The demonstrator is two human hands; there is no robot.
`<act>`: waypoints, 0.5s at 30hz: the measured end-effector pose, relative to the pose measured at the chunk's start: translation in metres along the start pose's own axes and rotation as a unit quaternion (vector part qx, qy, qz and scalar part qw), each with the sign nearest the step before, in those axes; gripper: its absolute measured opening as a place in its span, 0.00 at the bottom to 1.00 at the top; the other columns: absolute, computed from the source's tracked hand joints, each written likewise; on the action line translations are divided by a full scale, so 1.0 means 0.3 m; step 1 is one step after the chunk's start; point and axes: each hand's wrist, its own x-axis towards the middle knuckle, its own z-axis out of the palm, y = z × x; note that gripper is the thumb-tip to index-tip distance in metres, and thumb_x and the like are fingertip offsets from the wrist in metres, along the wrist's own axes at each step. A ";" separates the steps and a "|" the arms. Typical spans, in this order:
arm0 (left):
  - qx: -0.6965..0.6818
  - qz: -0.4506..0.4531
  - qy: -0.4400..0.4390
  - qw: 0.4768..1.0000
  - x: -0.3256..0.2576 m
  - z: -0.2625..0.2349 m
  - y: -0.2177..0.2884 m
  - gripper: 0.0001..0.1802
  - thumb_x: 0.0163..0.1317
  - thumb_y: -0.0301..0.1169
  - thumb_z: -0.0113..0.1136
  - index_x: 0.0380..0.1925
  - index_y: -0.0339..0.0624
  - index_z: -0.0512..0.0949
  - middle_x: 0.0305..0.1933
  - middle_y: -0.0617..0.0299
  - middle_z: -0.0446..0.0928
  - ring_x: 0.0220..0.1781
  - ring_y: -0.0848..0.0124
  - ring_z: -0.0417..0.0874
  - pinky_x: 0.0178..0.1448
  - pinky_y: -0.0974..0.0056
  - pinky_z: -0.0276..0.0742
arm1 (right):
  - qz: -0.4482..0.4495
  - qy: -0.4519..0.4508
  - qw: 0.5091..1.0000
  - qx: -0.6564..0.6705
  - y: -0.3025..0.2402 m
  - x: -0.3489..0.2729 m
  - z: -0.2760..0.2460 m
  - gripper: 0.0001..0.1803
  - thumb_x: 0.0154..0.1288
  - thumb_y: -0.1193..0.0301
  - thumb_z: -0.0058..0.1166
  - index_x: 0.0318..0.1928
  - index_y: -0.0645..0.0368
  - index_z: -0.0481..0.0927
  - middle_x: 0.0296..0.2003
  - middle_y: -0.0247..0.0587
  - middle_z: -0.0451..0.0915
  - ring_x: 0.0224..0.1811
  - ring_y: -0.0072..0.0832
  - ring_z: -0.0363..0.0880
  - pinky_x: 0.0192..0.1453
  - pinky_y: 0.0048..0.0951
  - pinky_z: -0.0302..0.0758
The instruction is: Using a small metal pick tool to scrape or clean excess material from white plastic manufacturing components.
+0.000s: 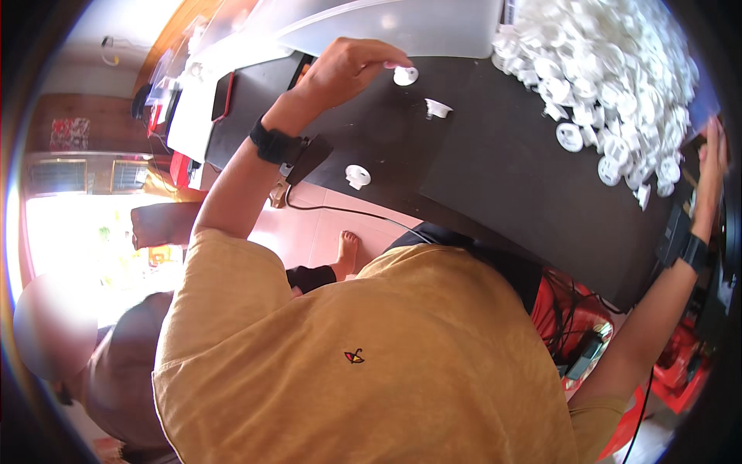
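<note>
My left hand reaches over the dark tabletop, its fingers drawn together at the edge of a small round white plastic piece. The thumb's grip is partly hidden behind the hand. Close by, a second white piece lies on its side. A flat, round white piece with a tab rests near the table's front edge. At the far right rim is my right hand, beside a bluish translucent surface and a large heap of white plastic pieces. Its fingers are too squeezed by the picture's edge to read.
A translucent plastic bin stands behind the table. Black cables run below my left wrist. Red stools with wires and a black adapter are under the right side. Another person sits at my left.
</note>
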 end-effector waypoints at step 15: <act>-0.142 -0.269 -0.215 0.928 -0.258 -0.152 0.304 0.36 0.39 0.20 0.73 0.55 0.48 0.78 0.59 0.61 0.70 0.49 0.67 0.77 0.47 0.64 0.74 | 0.041 0.067 0.996 -0.042 -0.383 -0.103 -0.027 0.25 0.74 0.53 0.45 0.63 0.53 0.76 0.47 0.25 0.78 0.28 0.12 0.57 0.34 0.16 0.58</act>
